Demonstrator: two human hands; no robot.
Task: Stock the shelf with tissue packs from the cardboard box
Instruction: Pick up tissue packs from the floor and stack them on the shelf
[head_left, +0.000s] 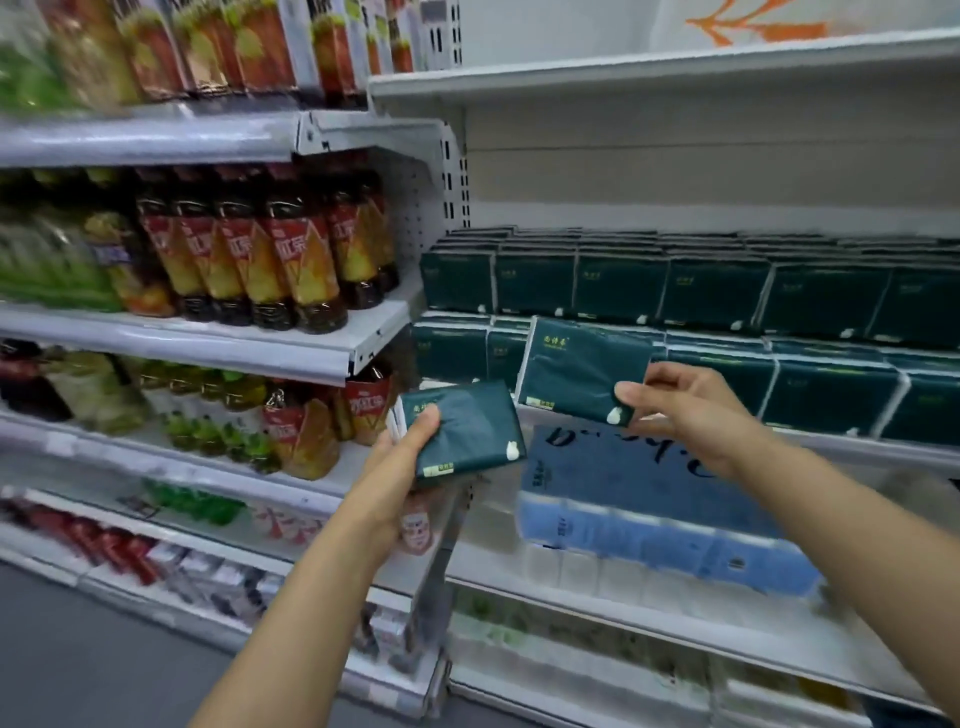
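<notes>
Two tissue packs (465, 434) held, white shelf (727, 431) behind

Soft plastic tissue packs (587, 374), rectangular: dark green, small white mark at one corner. Metal shelf (675, 67): white. Plastic drink bottles (291, 260): dark liquid, red-and-yellow labels. Large paper-roll bundle (649, 499): blue.

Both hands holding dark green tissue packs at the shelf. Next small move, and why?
Probably push the right hand's tissue pack back into the lower row: it sits tilted at the shelf edge, in front of packs already stacked there. The left hand holds the second pack clear, ready to follow.
</notes>
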